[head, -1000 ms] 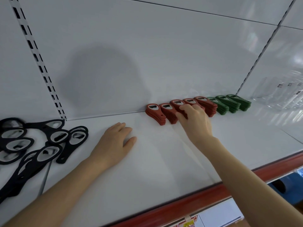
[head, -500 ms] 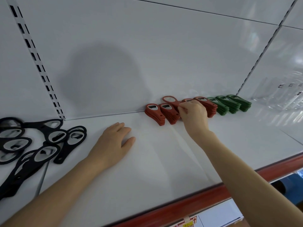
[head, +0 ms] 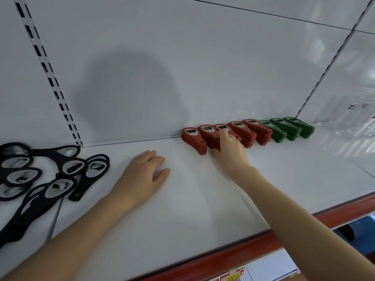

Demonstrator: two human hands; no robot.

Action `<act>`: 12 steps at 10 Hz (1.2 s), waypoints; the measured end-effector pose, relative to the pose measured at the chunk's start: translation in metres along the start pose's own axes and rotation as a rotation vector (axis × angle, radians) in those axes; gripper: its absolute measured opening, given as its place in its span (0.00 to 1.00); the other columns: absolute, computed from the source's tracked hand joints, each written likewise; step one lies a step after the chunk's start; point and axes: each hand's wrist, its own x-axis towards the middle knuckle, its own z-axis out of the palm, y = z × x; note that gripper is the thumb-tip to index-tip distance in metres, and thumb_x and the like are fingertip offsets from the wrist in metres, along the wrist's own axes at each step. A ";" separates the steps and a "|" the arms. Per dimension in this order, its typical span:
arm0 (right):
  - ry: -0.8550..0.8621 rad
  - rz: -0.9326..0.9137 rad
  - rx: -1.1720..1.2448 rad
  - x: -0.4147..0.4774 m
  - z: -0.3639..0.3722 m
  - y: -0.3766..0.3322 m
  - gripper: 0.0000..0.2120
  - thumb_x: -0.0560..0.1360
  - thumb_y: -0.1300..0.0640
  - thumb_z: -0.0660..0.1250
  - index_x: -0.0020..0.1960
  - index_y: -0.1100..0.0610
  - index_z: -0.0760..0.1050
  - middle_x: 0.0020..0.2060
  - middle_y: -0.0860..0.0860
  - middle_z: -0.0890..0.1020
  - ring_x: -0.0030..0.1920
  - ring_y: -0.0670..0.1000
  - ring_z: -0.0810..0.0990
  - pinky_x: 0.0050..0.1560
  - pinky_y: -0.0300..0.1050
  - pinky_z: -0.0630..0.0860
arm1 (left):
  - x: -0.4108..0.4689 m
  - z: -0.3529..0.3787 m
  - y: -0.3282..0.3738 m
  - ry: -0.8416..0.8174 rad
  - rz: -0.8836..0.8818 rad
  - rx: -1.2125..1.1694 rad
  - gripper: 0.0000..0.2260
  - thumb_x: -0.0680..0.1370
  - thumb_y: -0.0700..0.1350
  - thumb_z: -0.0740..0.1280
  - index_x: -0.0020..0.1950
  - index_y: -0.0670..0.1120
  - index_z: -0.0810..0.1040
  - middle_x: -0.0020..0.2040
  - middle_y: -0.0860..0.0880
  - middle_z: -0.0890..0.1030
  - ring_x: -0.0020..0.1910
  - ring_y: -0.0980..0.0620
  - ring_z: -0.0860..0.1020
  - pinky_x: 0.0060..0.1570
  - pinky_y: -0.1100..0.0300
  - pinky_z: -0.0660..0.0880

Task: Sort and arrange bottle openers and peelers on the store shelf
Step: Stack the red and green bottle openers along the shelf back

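The shelf (head: 182,209) is plain white, with a red front edge (head: 233,252). The back panel (head: 203,57) is white too, with a soft grey shadow across it. The white upright strip (head: 48,76) has a regular pattern of paired black slots. The red bottle openers (head: 261,134) are a brick red with silver-grey insets at the head. The green bottle openers (head: 292,130) are dark green, and the black bottle openers (head: 80,189) have pale grey insets. Below the shelf, a tag (head: 233,277) is yellow and red.

No text can be read; the tag (head: 233,277) under the shelf edge (head: 223,254) perhaps bears print, too blurred.
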 end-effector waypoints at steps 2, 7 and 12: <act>0.001 -0.006 -0.022 0.001 0.001 -0.002 0.13 0.77 0.60 0.60 0.59 0.64 0.65 0.53 0.61 0.75 0.53 0.63 0.75 0.41 0.45 0.65 | 0.000 0.000 0.000 0.005 -0.006 0.002 0.20 0.79 0.52 0.60 0.69 0.47 0.69 0.74 0.47 0.63 0.74 0.51 0.56 0.69 0.64 0.51; 0.069 -0.080 0.001 -0.008 -0.007 0.006 0.10 0.78 0.63 0.58 0.54 0.67 0.75 0.46 0.63 0.78 0.47 0.63 0.75 0.48 0.53 0.72 | 0.000 0.000 0.001 0.001 0.002 0.003 0.22 0.79 0.55 0.59 0.69 0.46 0.70 0.73 0.46 0.64 0.74 0.51 0.56 0.68 0.64 0.51; -0.062 -0.192 -0.081 -0.018 -0.003 -0.019 0.17 0.78 0.56 0.60 0.66 0.58 0.69 0.57 0.58 0.73 0.56 0.59 0.73 0.50 0.49 0.72 | 0.000 0.001 -0.001 0.000 -0.013 -0.004 0.20 0.79 0.52 0.60 0.70 0.47 0.68 0.74 0.47 0.62 0.74 0.52 0.55 0.69 0.65 0.49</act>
